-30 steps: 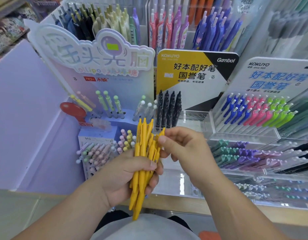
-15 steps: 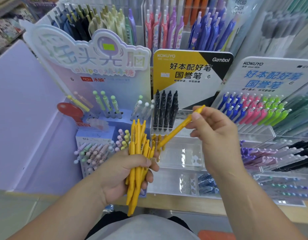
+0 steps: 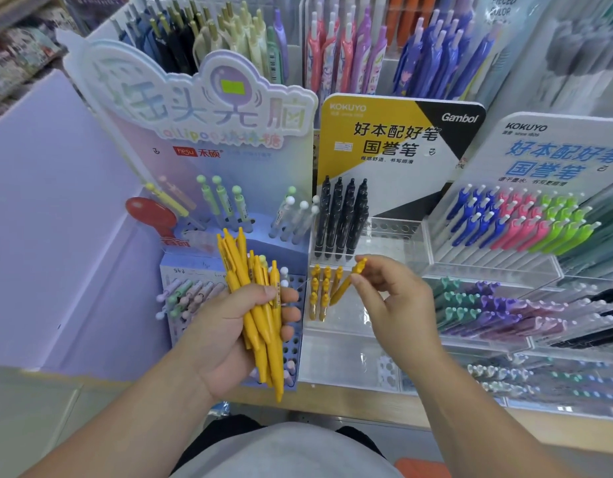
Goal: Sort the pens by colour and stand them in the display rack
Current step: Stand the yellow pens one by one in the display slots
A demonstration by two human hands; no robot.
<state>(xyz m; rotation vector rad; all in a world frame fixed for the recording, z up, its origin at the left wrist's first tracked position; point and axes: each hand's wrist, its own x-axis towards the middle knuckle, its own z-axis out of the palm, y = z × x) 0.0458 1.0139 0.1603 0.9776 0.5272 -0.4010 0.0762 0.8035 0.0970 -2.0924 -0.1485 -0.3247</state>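
Yellow pens [image 3: 260, 315] fill the left hand [image 3: 225, 339] at lower centre of the frame, its fingers wrapped round the bundle, tips pointing down. The right hand [image 3: 398, 305], just right of centre, pinches a single yellow pen [image 3: 346, 282] between thumb and forefinger, slanted, its lower end at the front left of the clear acrylic rack [image 3: 387, 232]. A few more yellow pens [image 3: 320, 291] already stand there in short rows, in front of a row of black pens [image 3: 343, 215] at the rack's back. A light wooden desk [image 3: 349, 407] carries the displays. A yellow-and-black sign [image 3: 394, 139] rises behind the rack, a pastel lollipop-pen stand [image 3: 208, 108] sits to its left, and blue, pink and green pens [image 3: 522, 219] stand to the right. A lilac wall panel [image 3: 39, 219] closes the left of the frame.
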